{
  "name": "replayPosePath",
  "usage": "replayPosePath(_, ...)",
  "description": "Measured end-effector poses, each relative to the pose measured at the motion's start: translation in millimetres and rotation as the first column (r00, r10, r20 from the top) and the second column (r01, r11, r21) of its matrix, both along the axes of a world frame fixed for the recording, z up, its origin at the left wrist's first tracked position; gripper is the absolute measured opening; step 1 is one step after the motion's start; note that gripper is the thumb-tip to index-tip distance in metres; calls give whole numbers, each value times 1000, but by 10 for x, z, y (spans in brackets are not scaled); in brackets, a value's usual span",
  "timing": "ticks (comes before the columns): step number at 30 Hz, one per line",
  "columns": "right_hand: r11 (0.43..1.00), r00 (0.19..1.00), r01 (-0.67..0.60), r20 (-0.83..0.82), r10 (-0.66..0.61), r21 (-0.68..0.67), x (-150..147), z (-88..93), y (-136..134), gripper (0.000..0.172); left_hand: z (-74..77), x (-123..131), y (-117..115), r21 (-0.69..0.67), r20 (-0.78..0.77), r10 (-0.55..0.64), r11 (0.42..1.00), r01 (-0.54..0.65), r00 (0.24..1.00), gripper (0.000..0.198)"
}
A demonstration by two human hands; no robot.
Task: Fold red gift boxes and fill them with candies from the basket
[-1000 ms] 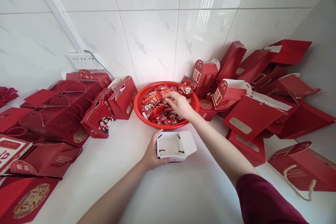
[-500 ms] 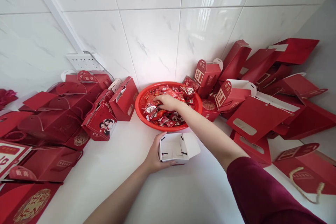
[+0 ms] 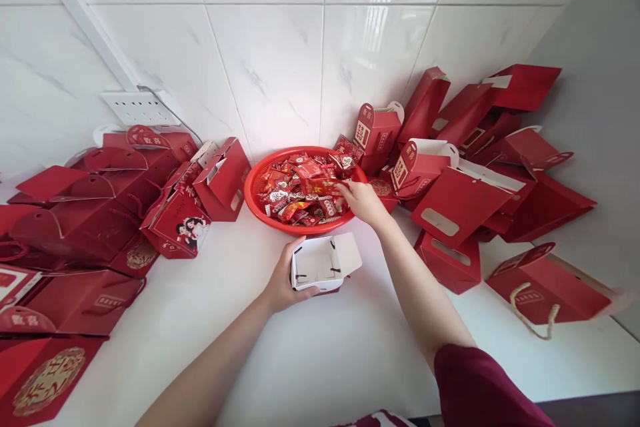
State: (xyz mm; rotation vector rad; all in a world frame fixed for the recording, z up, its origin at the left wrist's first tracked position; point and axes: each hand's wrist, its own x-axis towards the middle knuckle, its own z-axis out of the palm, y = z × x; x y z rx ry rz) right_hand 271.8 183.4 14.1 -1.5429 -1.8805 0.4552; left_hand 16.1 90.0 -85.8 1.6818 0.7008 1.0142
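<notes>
My left hand (image 3: 284, 280) is closed around the left side of a small gift box (image 3: 319, 260), white inside, its lid flap open to the right. Nothing lies inside the box except dark slots at the corners. Just behind it sits a red plastic basket (image 3: 250, 203) heaped with wrapped candies (image 3: 295, 193). Over the basket's right part, my right hand (image 3: 363, 202) pinches a red candy packet (image 3: 323, 187) by its right end, with the packet stretching left above the heap.
Folded red gift boxes (image 3: 85, 223) crowd the left side. More red boxes (image 3: 460, 200) are piled on the right, one with a rope handle (image 3: 533, 310). A socket strip (image 3: 140, 109) with a cable is on the tiled wall (image 3: 270, 73). Everything stands on a white tabletop (image 3: 200, 320).
My right hand has moved from the middle of the heap to the basket's right side, now with a red packet in its fingers. My left hand still holds the box; the view has shifted slightly.
</notes>
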Motion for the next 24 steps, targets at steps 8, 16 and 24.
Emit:
replayPosePath(8, 995, 956, 19, -294, 12, 102, 116, -143, 63, 49, 35, -38, -29, -37, -51, -3, 999, 2, 999, 96)
replayPosePath(16, 997, 994, 74, 73, -75, 20, -38, -202, 63, 47, 46, -63, -33, -36, -101, 7, 999, -10, 995, 98)
replayPosePath(24, 986, 954, 81, 299, -34, -145, -186, -80, 103, 57, 26, -71, -13, -10, -130, 3, 1000, -4, 991, 101)
